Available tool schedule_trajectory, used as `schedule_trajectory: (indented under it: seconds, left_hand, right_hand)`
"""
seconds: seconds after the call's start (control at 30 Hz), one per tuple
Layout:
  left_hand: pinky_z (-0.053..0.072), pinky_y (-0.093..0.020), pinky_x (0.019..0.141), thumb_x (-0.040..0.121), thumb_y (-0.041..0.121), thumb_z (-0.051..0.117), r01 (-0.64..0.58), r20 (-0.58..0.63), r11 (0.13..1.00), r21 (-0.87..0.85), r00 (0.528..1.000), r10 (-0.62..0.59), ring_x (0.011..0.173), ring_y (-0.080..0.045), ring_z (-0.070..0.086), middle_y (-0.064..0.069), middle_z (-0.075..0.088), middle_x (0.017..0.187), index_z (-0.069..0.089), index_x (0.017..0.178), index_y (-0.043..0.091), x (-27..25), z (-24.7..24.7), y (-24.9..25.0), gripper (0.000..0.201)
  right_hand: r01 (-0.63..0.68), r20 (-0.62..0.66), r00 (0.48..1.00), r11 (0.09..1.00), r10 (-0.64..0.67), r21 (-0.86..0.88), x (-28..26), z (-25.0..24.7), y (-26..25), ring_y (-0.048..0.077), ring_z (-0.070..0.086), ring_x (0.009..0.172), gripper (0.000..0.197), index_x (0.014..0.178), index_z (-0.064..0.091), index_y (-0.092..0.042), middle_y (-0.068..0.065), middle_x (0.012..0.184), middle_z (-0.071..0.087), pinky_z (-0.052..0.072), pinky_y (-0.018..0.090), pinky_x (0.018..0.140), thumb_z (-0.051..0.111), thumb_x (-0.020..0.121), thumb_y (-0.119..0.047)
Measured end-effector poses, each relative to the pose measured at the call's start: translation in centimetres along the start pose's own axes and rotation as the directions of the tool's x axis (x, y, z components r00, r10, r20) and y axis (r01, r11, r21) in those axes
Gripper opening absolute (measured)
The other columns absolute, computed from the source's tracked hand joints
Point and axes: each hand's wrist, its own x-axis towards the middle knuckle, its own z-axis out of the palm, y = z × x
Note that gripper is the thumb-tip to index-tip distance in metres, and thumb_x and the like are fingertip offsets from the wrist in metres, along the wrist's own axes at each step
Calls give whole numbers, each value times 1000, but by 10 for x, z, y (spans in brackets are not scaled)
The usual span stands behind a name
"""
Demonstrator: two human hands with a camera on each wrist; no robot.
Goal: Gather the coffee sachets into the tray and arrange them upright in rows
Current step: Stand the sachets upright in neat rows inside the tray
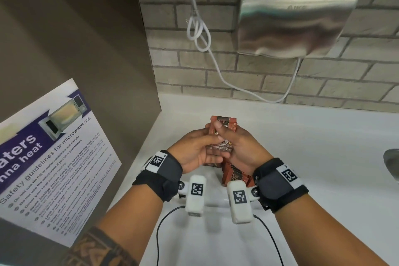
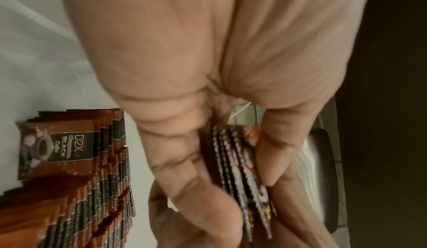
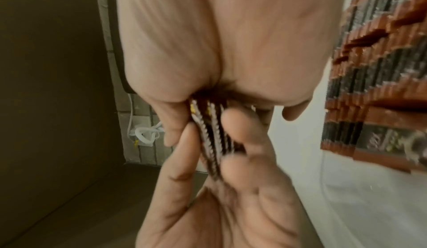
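Head view: both hands meet at centre frame over the white tabletop (image 1: 302,157); left hand (image 1: 194,149) and right hand (image 1: 239,147) each have their grip closed round one small bundle of coffee sachets (image 1: 223,129), thumbs on the printed face, top edges poking out at 12 o'clock. Likely squaring the bundle so it goes in upright as one block. Just below the hands at 6 o'clock, a stack of sachets (image 1: 235,176) stands on edge; the tray is not clearly told from the white surface here. Hand dryer (image 1: 295,19) on the brick wall at 1 o'clock, microwave safety poster (image 1: 54,157) at 9 o'clock

Left wrist view: fingers (image 2: 184,160) curled on the bundle's serrated edges (image 2: 233,160); at 8 o'clock it shows what the head view hides, long rows of standing sachets (image 2: 92,179), label D2X Black readable

Right wrist view: edge-on bundle (image 3: 212,142) pinched between both hands, roughly four sachets; rows (image 3: 381,69) at 3 o'clock; blurred
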Motion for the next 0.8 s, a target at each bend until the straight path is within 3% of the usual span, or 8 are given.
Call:
schedule_trajectory:
  seconds: [0.07,0.17,0.27,0.33,0.5,0.67,0.73,0.8]
  left_hand:
    - [55,-24,55,83,17,66,-10,-19,1000,12,1000,10,71,-24,69,-15,70,94,66,112,4,1,-1,1,31]
    - [54,-26,57,82,17,59,-10,-24,1000,-1,1000,10,76,-25,69,-18,72,95,65,109,3,4,-4,0,31]
    - [60,-33,69,84,7,52,-5,-13,998,-69,1000,5,85,-26,72,-17,72,91,64,110,3,7,-5,-5,29]
    - [62,-36,74,86,-4,53,-27,3,998,-63,1000,27,88,-30,73,-20,71,91,64,112,3,8,-6,-8,29]
    - [57,-45,95,94,-9,57,-49,89,998,48,995,45,107,-34,70,-18,69,115,53,139,11,6,-14,-13,49]
    - [60,-41,86,84,8,72,-80,33,989,124,997,77,104,-28,69,-15,67,113,51,136,3,11,-15,-18,56]
    - [60,-38,79,81,7,74,-102,11,982,158,995,102,101,-28,67,-16,65,111,54,128,4,12,-15,-19,52]
    - [60,-37,76,79,-2,75,-144,4,971,190,989,146,97,-28,67,-16,65,107,55,119,8,13,-17,-19,45]
  right_hand:
    - [51,-22,998,995,-53,-91,1,-2,-4,30,68,108,50,126,58,-2,19,120,69,56,39,91,64,92,-38]
    - [113,-97,985,959,-142,-259,4,-6,-11,20,66,81,31,121,61,-12,14,107,68,53,27,64,65,94,-28]
    - [86,-77,990,943,-116,-320,6,-7,-10,27,70,83,18,113,66,-11,17,109,69,61,39,71,66,96,-16]
    - [73,-73,991,919,-109,-387,4,-6,-11,24,70,84,14,109,69,-15,11,103,72,61,42,76,68,95,-16]
    - [145,-79,960,714,-270,-685,3,-14,-12,0,61,85,16,97,74,-30,-5,103,66,49,16,76,79,84,-23]
    - [104,-128,959,738,-251,-667,8,-21,-14,6,62,66,12,86,75,-27,-7,79,67,52,24,69,83,79,-22]
    - [110,-126,961,760,-246,-641,10,-23,-15,10,63,66,10,85,76,-23,-3,74,69,54,30,69,83,80,-18]
    - [99,-130,968,801,-215,-590,10,-25,-18,16,68,70,9,87,77,-16,7,79,74,57,33,72,82,80,-15]
